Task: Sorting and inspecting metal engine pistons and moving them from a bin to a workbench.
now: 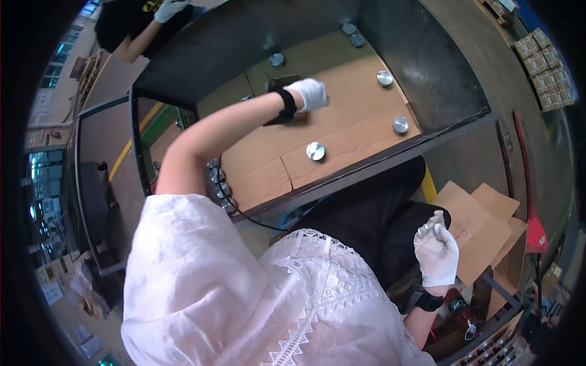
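Your left grip (pixel 312 95) is curled and your right grip (pixel 437 251) loosely bent, holding what I cannot tell, while the shiny metal disc (pixel 315 151) lies bodyward of the left, the nearer hand.

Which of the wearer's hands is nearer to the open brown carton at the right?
Right. The right hand is just left of the carton in the picture; the left hand is farther off, over the dark, cardboard-lined bin.
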Motion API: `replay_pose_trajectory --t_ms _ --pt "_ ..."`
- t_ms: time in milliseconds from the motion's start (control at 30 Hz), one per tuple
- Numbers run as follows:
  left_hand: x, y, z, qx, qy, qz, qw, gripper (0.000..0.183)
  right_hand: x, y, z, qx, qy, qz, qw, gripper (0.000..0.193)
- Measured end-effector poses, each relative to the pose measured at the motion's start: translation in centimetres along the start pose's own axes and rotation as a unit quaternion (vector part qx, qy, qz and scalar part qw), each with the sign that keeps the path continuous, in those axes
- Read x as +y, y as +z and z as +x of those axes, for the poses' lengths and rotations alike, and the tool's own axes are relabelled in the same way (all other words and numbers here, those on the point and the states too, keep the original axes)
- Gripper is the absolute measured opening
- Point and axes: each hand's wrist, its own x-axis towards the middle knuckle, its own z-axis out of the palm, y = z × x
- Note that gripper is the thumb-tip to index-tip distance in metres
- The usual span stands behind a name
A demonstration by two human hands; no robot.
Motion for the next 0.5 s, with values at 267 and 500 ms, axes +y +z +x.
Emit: replay_pose_trajectory --t_ms 267,500 --pt "1.3 22.5 4.7 -0.217 -0.194 -0.200 0.936 0.063 -2.6 -0.5 -2.8 0.128 -0.144 -0.187 0.963 0.035" --pt "8.1 30.8 5.6 -0.115 -0.268 -0.244 0.925 0.080 -4.0 -1.3 -5.7 0.230 -0.207 -0.258 0.915 0.041"
